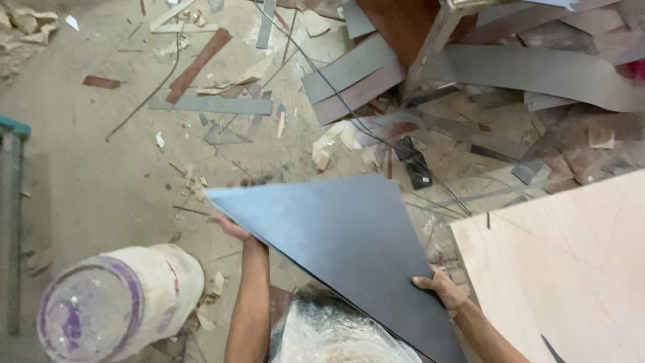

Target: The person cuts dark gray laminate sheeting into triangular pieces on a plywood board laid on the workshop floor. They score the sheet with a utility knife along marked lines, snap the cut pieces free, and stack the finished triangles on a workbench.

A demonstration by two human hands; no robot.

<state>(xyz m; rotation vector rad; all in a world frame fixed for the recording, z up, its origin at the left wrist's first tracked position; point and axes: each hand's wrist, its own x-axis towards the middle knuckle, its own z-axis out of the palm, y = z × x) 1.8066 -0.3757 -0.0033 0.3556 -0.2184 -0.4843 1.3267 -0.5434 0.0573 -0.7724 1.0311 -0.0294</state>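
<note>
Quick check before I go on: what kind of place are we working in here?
Most likely a carpentry or laminate workshop: offcut strips litter the dusty floor, a pale plywood board lies alongside, and both hands, left and right, hold a dark triangular sheet.

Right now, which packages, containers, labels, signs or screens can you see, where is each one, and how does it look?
Bucket: lower left on the floor, round, dirty white with purple smears on its top.
Plastic bag: bottom centre, under the dark triangular sheet held by both hands, clear and crumpled, with pale contents.
No labels, signs or screens show.
</note>
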